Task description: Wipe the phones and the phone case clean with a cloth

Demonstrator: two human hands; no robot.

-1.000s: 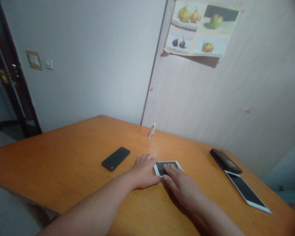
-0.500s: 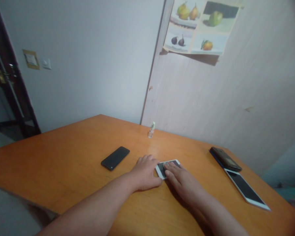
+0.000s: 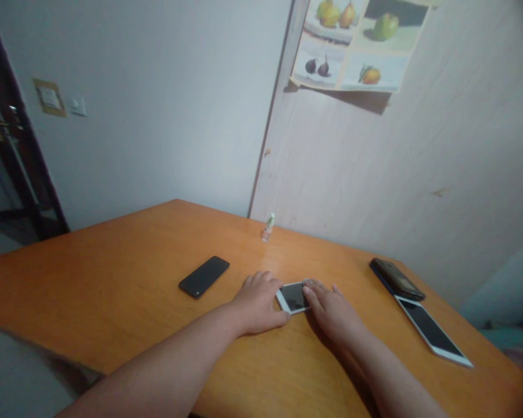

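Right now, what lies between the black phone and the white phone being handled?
Bare table, then the left hand, touching the white phone; the head view shows this.

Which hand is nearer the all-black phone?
Left. The left hand is to the right of the all-black phone, not touching it; the right hand is farther right, touching the small white phone.

White rectangular phone lower centre, on orange wooden bench; left fingers at its left end, right fingers over right end. Black rectangular phone left. Small clear bottle behind. White-framed rectangular slab lower right, dark brown case behind it.
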